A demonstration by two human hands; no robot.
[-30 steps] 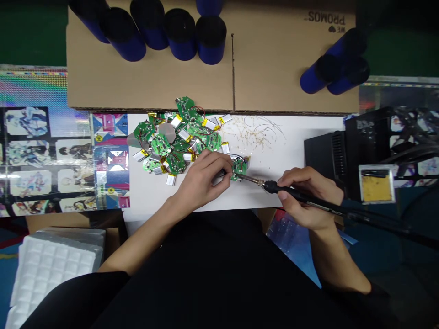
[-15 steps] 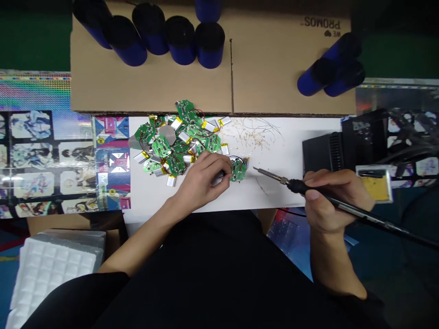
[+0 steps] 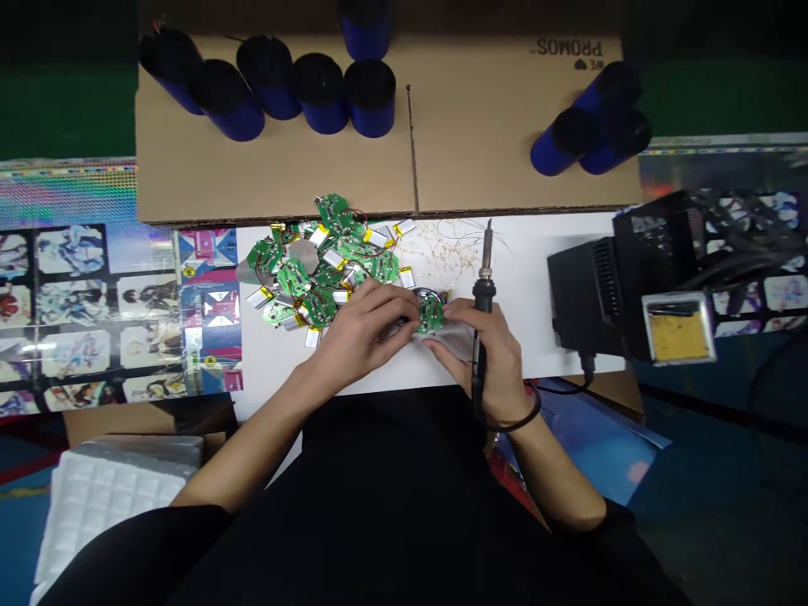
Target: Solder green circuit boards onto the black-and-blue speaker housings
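My left hand [image 3: 363, 324] pinches a small round green circuit board [image 3: 431, 314] on the white tabletop [image 3: 523, 320]. My right hand [image 3: 483, 349] meets it from the right, fingertips on the same board, while the black soldering iron [image 3: 483, 295] is tucked in that hand with its metal tip pointing away from me. A heap of green boards with small silver batteries [image 3: 321, 265] lies just left of and behind my left hand.
A cardboard sheet [image 3: 442, 143] behind carries several dark blue cylinders [image 3: 316, 80], two more [image 3: 587, 126] lying at its right. A black soldering station [image 3: 631, 278] with a yellow sponge [image 3: 678, 332] stands right. Solder scraps [image 3: 454, 244] litter the table. White foam tray [image 3: 101, 497] at lower left.
My right hand swung the iron away from the board, turned it upright with the tip pointing away, and came back in so its fingers now touch the board. My left hand stayed put.
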